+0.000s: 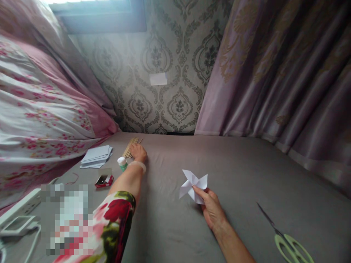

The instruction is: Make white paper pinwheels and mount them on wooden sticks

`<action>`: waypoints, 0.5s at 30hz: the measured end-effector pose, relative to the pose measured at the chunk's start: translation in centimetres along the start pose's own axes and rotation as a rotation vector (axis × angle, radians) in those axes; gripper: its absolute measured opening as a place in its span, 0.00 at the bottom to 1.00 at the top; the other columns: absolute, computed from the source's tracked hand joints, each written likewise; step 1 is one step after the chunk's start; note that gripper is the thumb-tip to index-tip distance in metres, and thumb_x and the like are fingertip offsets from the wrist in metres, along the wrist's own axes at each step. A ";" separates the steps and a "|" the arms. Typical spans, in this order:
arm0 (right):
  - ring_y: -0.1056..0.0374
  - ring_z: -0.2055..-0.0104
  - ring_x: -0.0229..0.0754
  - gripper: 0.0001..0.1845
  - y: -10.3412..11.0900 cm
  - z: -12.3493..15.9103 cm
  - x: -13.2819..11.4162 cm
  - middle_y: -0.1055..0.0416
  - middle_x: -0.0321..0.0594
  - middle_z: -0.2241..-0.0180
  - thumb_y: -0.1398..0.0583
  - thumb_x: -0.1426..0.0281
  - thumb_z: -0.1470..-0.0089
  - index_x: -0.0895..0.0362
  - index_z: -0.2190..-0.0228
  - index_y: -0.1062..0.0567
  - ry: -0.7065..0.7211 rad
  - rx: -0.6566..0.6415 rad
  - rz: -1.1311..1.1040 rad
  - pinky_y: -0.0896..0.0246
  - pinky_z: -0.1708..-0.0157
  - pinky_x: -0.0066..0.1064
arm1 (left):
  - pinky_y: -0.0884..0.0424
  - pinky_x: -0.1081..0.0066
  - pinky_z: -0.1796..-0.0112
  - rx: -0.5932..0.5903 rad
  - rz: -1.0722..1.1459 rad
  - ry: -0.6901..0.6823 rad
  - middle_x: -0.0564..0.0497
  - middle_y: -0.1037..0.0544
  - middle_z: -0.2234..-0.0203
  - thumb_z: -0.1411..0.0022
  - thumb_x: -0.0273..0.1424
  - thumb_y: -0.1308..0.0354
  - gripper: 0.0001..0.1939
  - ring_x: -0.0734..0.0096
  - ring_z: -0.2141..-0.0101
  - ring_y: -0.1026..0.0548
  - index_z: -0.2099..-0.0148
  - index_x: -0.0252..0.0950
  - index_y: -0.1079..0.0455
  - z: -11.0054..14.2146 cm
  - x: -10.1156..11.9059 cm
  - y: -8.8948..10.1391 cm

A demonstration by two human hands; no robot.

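My right hand [210,207] pinches a white paper pinwheel [193,186] just above the grey bedsheet, near the middle of the view. My left hand [138,152] reaches far forward and rests on a bundle of thin wooden sticks [131,145] lying near the wall. Its fingers curl over the sticks, but whether they grip them does not show. A pale bangle circles that wrist. A small glue bottle [122,163] with a white cap stands just left of my left forearm.
A stack of white paper sheets [97,156] lies left of the sticks. A small red box [104,180] sits nearer me. Green-handled scissors [287,241] lie at the lower right. A floral quilt [38,109] is piled on the left; curtains hang on the right.
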State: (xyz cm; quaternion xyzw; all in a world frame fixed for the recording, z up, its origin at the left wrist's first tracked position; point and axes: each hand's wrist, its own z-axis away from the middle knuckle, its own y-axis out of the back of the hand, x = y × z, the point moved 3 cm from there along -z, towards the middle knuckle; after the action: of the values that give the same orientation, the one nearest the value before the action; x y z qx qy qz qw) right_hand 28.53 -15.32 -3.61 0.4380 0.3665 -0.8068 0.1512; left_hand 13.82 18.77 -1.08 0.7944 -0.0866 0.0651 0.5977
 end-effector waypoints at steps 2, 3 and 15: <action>0.28 0.69 0.40 0.18 -0.1 0.0 0.0 0.20 0.39 0.71 0.27 0.65 0.72 0.58 0.73 0.19 -0.006 -0.001 0.005 0.36 0.67 0.27 | 0.38 0.50 0.50 0.018 -0.016 0.054 0.24 0.31 0.50 0.41 0.20 0.62 0.24 0.42 0.46 0.36 0.48 0.19 0.31 -0.4 -0.1 -0.4; 0.28 0.69 0.40 0.18 -0.1 0.0 0.0 0.20 0.39 0.71 0.27 0.65 0.71 0.58 0.73 0.19 -0.006 -0.005 0.008 0.36 0.67 0.27 | 0.38 0.50 0.50 0.022 -0.022 0.064 0.25 0.31 0.50 0.41 0.20 0.62 0.25 0.43 0.46 0.36 0.48 0.20 0.31 -0.6 -0.1 -0.6; 0.28 0.69 0.41 0.21 -0.1 0.1 -0.2 0.20 0.41 0.70 0.27 0.63 0.71 0.59 0.71 0.19 -0.001 -0.012 0.018 0.36 0.66 0.28 | 0.49 0.43 0.43 0.126 -0.008 0.269 0.23 0.48 0.37 0.38 0.29 0.55 0.32 0.37 0.37 0.50 0.36 0.15 0.50 -1.4 -1.4 -0.7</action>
State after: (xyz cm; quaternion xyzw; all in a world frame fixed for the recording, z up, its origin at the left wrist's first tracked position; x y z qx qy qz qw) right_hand 28.52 -15.33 -3.42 0.4397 0.3671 -0.8037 0.1612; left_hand 12.58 20.38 -1.68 0.8148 0.0018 0.1736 0.5531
